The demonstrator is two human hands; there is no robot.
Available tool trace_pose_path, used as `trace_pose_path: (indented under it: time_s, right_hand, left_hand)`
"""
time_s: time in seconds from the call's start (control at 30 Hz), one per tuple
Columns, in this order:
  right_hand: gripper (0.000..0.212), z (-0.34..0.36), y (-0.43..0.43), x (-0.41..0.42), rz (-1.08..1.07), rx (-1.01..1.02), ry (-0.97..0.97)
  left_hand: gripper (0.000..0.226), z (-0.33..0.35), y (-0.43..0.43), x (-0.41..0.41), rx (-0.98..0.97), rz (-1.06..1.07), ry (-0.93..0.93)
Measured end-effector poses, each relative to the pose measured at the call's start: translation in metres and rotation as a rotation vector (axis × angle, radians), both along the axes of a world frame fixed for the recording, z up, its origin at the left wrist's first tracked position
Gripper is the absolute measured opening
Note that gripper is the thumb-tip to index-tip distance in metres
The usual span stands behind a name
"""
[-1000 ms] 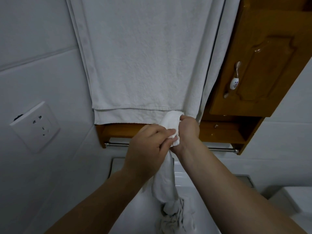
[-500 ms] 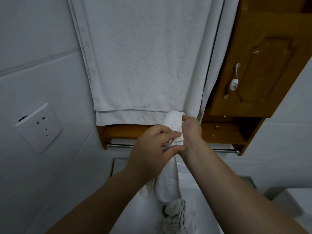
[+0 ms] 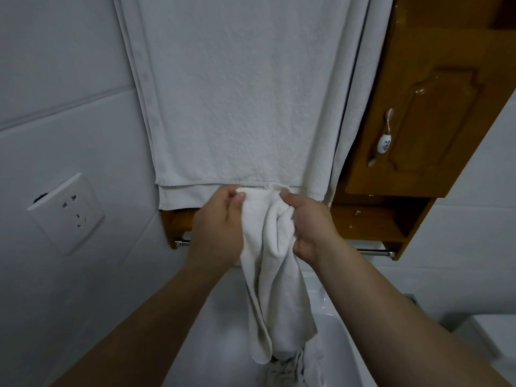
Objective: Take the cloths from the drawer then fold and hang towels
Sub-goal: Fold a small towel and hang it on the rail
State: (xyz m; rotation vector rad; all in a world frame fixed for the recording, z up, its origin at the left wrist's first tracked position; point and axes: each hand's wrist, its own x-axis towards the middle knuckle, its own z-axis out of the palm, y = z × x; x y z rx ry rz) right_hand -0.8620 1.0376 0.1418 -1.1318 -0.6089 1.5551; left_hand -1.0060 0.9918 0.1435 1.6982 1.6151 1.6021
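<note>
A white basin (image 3: 217,353) at the bottom edge holds a crumpled heap of pale cloth (image 3: 284,372). A small white cloth (image 3: 273,289) hangs down to it. The left hand (image 3: 217,227) pinches one top corner of that cloth and the right hand (image 3: 310,227) grips the bunched other side, the two slightly apart. Behind them a large white towel (image 3: 237,93) hangs against the tiled wall (image 3: 55,65), beside a wooden cabinet (image 3: 446,65) with a metal rail (image 3: 374,252) beneath. A socket (image 3: 67,213) sits on the wall to the left.

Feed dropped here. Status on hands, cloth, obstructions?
Left hand and right hand both grip the small cloth at its top. Cloth hangs bunched above the sink. Hung towel close behind.
</note>
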Motion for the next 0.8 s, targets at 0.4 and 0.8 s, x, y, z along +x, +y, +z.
trace_pose_path:
  time_s: [0.4,0.8]
  right_hand:
    - [0.022,-0.005,0.009,0.066,-0.093,0.093,-0.455]
    - [0.029,-0.007,0.016,0.112,-0.297,0.166,-0.598]
  left_hand:
    - [0.033,-0.016,0.035,-0.072,-0.152,0.098,-0.513]
    - [0.022,-0.021,0.038,-0.079,-0.157,0.191,-0.388]
